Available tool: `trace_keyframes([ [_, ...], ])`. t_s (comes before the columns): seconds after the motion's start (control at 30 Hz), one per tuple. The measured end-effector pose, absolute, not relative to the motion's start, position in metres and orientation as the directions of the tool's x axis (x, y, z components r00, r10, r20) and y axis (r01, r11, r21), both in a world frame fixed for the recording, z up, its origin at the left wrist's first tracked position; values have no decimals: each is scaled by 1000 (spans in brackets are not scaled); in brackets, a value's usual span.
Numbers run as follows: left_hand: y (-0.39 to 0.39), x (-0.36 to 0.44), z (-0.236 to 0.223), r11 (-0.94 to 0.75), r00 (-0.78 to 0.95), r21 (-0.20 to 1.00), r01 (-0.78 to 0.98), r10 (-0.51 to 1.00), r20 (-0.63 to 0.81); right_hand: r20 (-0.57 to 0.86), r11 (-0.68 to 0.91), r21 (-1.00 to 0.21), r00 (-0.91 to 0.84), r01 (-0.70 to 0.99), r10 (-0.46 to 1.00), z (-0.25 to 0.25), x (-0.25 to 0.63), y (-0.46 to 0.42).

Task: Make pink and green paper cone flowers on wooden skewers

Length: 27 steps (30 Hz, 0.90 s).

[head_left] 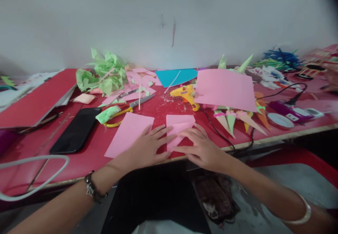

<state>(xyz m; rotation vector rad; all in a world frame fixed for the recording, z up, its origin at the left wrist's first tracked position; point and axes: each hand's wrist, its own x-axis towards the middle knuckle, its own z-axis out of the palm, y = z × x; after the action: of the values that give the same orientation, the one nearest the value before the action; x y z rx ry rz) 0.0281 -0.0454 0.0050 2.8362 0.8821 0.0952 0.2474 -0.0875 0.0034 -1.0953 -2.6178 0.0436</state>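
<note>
Both my hands rest on a small folded pink paper (181,125) at the front edge of the red table (26,163). My left hand (146,147) lies flat with fingers stretched out, its fingertips on the paper's left edge. My right hand (202,147) lies flat too, fingers spread and pressing the paper's lower right part. A second pink sheet (126,133) lies flat just left of my left hand.
A yellow glue gun (186,94) with a black cord, a large pink sheet (225,89) over paper cones (237,119), scissors (124,110), a black phone (76,130), crumpled green paper (105,73), a blue sheet (175,76) and a red board (37,100) crowd the table.
</note>
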Motion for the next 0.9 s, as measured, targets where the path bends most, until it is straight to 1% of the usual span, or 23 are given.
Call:
trace_keyframes([
  [0.1,-45,28,3,-814,826,186,550,564,24,243,715,-109,-679,691,693,4,245,-99],
  [0.2,-45,28,5,-820,832,179,544,554,7,264,714,-56,-679,698,685,5,245,-98],
  [0.4,-45,28,8,-822,838,186,539,545,-20,303,611,-10,-580,791,756,8,269,-89],
  [0.63,-44,27,11,-820,842,210,533,539,-28,264,540,-2,-520,842,812,17,271,-83],
  [0.83,-44,25,14,-824,846,215,524,533,-21,277,453,69,-453,889,847,14,279,-73],
  [0.9,-43,25,14,-823,844,203,530,536,-29,271,424,63,-424,904,864,11,283,-69],
])
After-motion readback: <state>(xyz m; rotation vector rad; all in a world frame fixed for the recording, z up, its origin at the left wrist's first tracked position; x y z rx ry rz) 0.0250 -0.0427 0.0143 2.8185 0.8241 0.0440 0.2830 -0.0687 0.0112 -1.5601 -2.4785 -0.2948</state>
